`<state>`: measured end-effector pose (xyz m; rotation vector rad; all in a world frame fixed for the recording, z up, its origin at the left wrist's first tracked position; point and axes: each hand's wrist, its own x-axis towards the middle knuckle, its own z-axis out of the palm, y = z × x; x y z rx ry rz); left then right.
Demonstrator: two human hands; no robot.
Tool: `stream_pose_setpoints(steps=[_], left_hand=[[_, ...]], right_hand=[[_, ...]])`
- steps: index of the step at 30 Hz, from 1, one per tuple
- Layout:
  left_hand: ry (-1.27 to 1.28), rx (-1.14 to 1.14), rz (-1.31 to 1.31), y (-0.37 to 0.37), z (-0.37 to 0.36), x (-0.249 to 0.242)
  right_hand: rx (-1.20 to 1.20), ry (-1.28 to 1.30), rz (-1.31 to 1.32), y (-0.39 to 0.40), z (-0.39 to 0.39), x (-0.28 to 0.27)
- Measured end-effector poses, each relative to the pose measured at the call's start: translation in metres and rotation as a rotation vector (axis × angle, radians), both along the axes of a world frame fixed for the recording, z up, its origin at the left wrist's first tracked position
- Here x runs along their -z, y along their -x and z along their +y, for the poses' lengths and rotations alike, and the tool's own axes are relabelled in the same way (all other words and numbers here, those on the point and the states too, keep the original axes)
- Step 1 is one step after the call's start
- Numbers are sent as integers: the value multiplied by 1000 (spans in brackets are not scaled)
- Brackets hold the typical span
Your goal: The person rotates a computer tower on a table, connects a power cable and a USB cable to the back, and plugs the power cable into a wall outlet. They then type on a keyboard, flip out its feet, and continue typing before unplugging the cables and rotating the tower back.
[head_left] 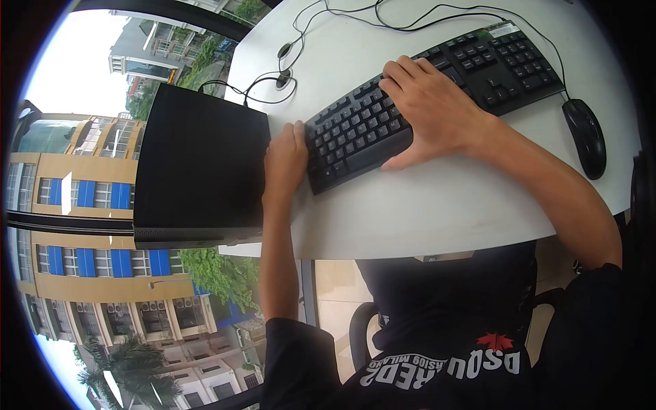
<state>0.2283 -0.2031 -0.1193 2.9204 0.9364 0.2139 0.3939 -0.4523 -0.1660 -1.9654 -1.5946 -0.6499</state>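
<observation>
A black keyboard (369, 160) lies at a slant over the white table. My right hand (437, 109) spans it, with fingers curled over the far edge and the thumb at the near edge. Against the keyboard's left end is my left hand (285, 160), its fingers close together along that side and its thumb out of sight. The left hand sits in the narrow gap between the keyboard and a large black computer case (201, 164). To the right of the keyboard rests a black mouse (585, 139), with neither hand on it.
Black cables (389, 26) run over the far part of the white table (437, 212). Others loop near a round cable hole (283, 78) behind the case. A window (102, 198) borders the left side. A chair armrest (362, 331) shows below the table's near edge.
</observation>
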Motion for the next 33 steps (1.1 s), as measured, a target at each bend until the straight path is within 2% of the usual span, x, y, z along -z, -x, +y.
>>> stream_pose_setpoints(steps=[2, 5, 8, 14, 17, 20, 26, 29, 33], left_hand=[[-72, -9, -47, 7, -7, -2], [-111, 262, -263, 22, -10, 0], [-55, 379, -273, 35, -15, 1], [138, 311, -200, 30, -5, -19], [191, 269, -227, 26, 6, -14], [79, 374, -246, 27, 1, -11], [195, 285, -294, 31, 7, 1], [100, 333, -340, 30, -3, -2], [114, 408, -313, 26, -7, -6]], right_hand=[[6, -7, -9, 0, 0, 1], [14, 24, -5, 1, 0, -1], [10, 18, 1, 2, 0, -1], [8, 4, -13, 1, 1, 1], [10, 17, -7, 1, 1, 0], [5, 21, -2, 1, 1, -1], [4, -13, -21, 0, 2, 1], [12, 8, -11, 3, 0, -3], [-15, 24, 13, 1, -1, -3]])
